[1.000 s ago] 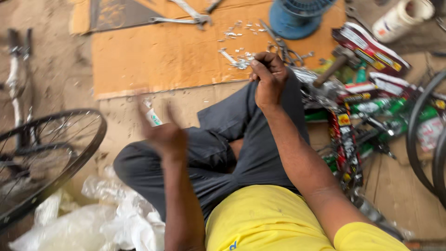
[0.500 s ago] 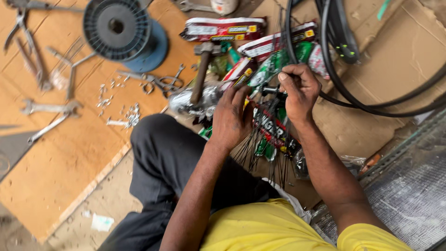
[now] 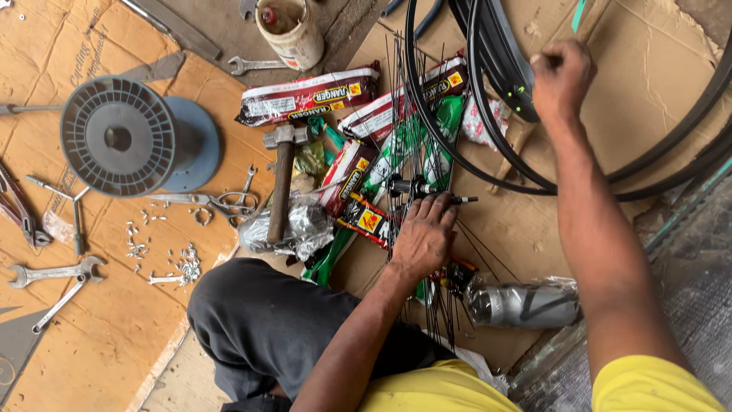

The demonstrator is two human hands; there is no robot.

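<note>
The left hand (image 3: pixel 424 238) lies palm down at the centre of the frame, fingers bent and pressed onto a bundle of thin black spokes (image 3: pixel 409 145) that fans up from under it; the fingertips touch a small dark hub (image 3: pixel 415 185) lying just above them, and whether they actually pinch anything cannot be told. The right hand (image 3: pixel 561 76), in the upper right, is closed into a fist around a black rim (image 3: pixel 488 156) that curves down and across the cardboard (image 3: pixel 84 320); a second hoop sits just beside it. The spokes lie over a heap of long packets (image 3: pixel 309 95) in red, white and green, spread from the upper middle down toward the left hand. Left of the packets a hammer (image 3: pixel 280 183) rests with its head upward, its handle lying across a crumpled clear bag (image 3: pixel 305 227). Scissors (image 3: pixel 210 201) lie just left of the hammer handle, and a grey spool (image 3: pixel 122 139) stands further left on a blue disc. At the left edge two wrenches (image 3: pixel 55 275) lie near scattered small metal bits (image 3: pixel 183 267). A dirty white tub (image 3: pixel 290 30) stands at the top middle, with another wrench just beside it. Lower right of the left hand, a bagged grey cylinder (image 3: pixel 522 304) lies on its side. The person's bent knee in dark trousers (image 3: pixel 267 328) fills the lower middle.
</note>
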